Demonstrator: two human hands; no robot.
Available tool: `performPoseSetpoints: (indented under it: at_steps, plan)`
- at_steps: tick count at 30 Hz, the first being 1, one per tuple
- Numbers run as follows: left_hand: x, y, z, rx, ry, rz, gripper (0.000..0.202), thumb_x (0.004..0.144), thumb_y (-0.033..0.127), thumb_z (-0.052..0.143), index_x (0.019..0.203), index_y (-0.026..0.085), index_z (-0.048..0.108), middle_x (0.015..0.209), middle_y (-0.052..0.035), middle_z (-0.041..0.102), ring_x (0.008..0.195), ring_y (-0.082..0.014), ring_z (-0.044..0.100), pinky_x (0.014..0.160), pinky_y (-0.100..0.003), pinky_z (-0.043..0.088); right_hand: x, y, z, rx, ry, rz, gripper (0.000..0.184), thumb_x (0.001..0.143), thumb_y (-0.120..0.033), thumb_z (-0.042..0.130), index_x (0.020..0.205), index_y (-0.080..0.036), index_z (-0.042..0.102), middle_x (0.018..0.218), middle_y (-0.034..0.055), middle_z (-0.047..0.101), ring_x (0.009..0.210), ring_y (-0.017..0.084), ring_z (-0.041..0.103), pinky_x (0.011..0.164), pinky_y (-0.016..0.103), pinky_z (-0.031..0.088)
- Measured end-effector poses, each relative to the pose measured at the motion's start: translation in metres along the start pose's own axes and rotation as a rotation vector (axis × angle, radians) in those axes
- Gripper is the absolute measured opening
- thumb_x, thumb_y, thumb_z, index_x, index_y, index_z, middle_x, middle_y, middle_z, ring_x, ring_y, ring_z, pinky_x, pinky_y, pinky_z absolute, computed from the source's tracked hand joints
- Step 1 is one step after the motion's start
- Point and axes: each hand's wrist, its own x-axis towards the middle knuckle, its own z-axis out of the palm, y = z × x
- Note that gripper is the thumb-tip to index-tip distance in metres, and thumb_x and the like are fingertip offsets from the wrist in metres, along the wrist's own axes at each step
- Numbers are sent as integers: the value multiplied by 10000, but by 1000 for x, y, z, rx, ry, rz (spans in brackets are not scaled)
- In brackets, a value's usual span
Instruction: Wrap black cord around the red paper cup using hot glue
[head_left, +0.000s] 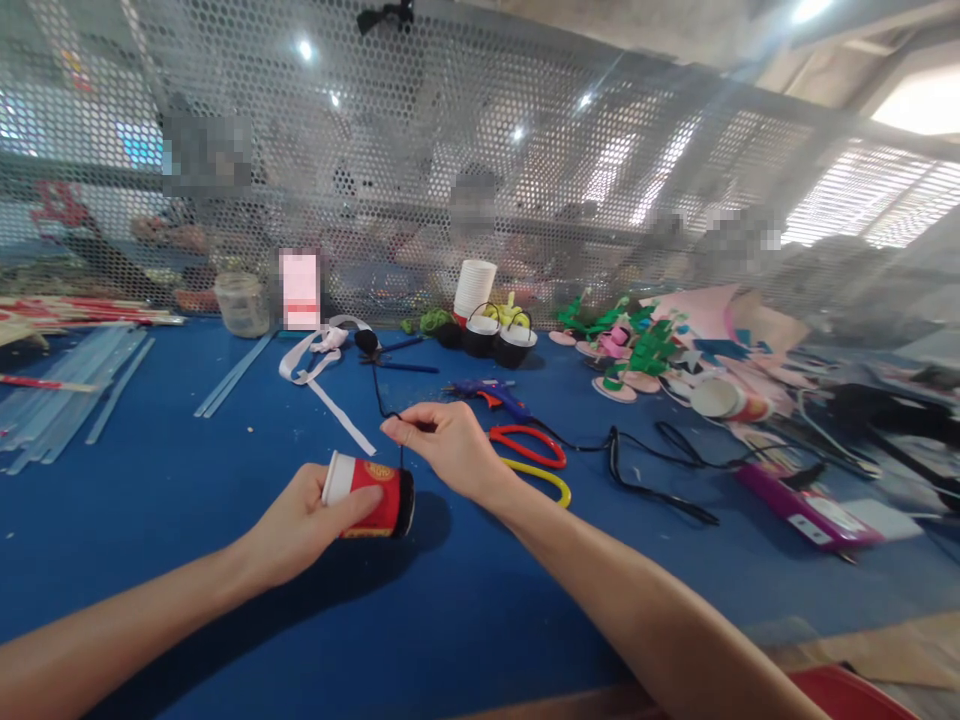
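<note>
In the head view, one paper cup (388,512) lies below the right hand's fingers (409,425), a little left and closer to the person. Its long axis runs crosswise, pale rim to the left, black-covered end to the right, under those fingers. The left hand (296,525) is nearer to it: its fingers wrap the side, thumb across the red part, holding it above the counter (450,620). The fingers of the right hand (454,450) are pinched narrow on one black cord (377,388), which drops to the cup's black end and also leads away to one small black ball (367,341) beyond and left.

Counted outward from the right fingers: one white ribbon (341,415) to the left; one glue gun (506,398), one red loop (529,432) and one yellow loop (564,491) to the right; two small black buckets (516,346) and one cup stack (475,288) beyond, rightward.
</note>
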Motion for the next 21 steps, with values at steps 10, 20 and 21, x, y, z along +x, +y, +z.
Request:
performPoseSetpoints:
  at_steps: [10, 20, 21]
  plan:
    - [-6, -6, -1, 171, -17, 53, 322, 654, 418, 527, 501, 139, 477, 467, 45, 382, 447, -66, 295, 423, -186, 246, -3, 0, 2, 43, -118, 100, 226, 662, -320, 572, 604, -111, 634, 500, -29, 499, 465, 61, 375, 454, 189, 305]
    - [-8, -3, 0, 300, -6, 129, 317, 678, 363, 503, 461, 161, 389, 438, 57, 298, 419, -55, 217, 379, -193, 169, -8, -5, 0, 15, -118, 135, 215, 667, -301, 573, 602, -110, 648, 478, -33, 485, 459, 61, 363, 437, 188, 283]
    - [-8, -3, 0, 303, -2, 138, 316, 677, 355, 505, 457, 162, 387, 433, 59, 292, 415, -53, 212, 377, -193, 167, -8, -5, 0, 4, -113, 129, 215, 666, -301, 573, 595, -111, 646, 471, -37, 476, 457, 60, 356, 437, 189, 280]
